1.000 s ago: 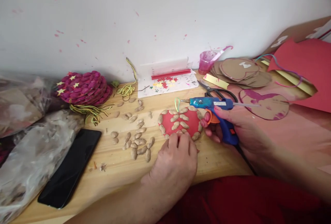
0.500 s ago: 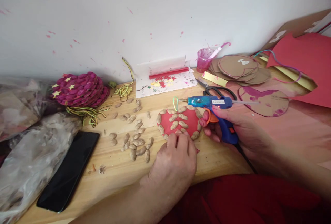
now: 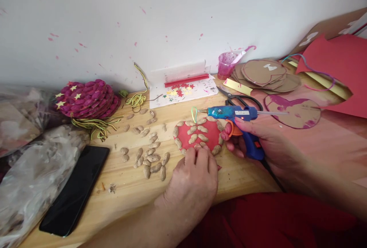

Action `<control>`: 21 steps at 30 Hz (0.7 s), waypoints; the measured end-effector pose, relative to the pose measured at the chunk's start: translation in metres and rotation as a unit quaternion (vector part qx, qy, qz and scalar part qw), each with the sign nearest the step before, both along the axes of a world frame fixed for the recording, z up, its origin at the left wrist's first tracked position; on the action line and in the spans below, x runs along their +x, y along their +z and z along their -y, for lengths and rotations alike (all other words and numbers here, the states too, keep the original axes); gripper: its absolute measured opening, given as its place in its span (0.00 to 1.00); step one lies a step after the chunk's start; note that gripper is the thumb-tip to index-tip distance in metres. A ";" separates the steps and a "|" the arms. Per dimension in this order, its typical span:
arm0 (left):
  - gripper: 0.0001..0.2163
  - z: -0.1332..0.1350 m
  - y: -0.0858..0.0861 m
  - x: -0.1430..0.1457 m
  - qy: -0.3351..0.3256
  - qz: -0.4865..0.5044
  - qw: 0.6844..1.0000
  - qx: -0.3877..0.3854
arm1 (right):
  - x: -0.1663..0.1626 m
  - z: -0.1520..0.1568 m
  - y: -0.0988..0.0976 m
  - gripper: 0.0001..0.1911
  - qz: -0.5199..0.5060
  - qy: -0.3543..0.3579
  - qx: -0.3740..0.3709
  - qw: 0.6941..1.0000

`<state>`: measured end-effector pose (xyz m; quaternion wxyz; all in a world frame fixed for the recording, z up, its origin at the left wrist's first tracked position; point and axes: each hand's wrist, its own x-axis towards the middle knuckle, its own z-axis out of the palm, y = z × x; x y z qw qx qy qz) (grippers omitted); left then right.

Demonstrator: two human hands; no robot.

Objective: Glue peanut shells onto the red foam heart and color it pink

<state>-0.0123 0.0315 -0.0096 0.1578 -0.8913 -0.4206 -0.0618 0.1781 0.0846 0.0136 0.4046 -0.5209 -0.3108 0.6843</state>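
A red heart cut-out (image 3: 210,133) lies on the wooden table (image 3: 129,187), edged and partly filled with peanut shells, with a small green loop at its top. My left hand (image 3: 193,181) rests at the heart's lower tip, fingers curled and pressed together on a peanut there. My right hand (image 3: 258,141) is wrapped round the handle of a blue glue gun (image 3: 233,113), whose nozzle points left just above the heart. A scatter of loose peanuts (image 3: 149,156) lies to the left of the heart.
A black phone (image 3: 74,188) lies at the front left beside plastic bags (image 3: 31,179). A magenta shell ornament with yellow stars (image 3: 87,99) and yellow string sit behind. Black scissors (image 3: 243,101), cardboard discs (image 3: 265,74), a pink cup (image 3: 225,65), a star sheet (image 3: 185,89) and red paper (image 3: 341,68) lie at the back right.
Hardly anything has moved; the view shifted slightly. Both hands keep their places at the heart.
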 end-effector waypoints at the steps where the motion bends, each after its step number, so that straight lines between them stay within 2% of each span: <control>1: 0.16 0.000 0.000 0.000 0.000 0.002 1.000 0.001 | 0.000 0.000 0.000 0.18 0.001 0.000 0.000 1.000; 11: 0.13 0.000 0.000 0.000 -0.001 0.001 1.000 -0.004 | -0.001 0.002 0.003 0.14 -0.019 -0.005 -0.006 1.000; 17: 0.12 0.001 0.000 0.000 -0.007 -0.001 1.000 -0.009 | 0.005 -0.002 -0.006 0.13 -0.015 0.019 0.019 1.000; 21: 0.12 0.001 0.000 0.000 -0.005 -0.007 1.000 -0.014 | 0.005 -0.005 -0.006 0.13 -0.005 0.024 0.017 1.000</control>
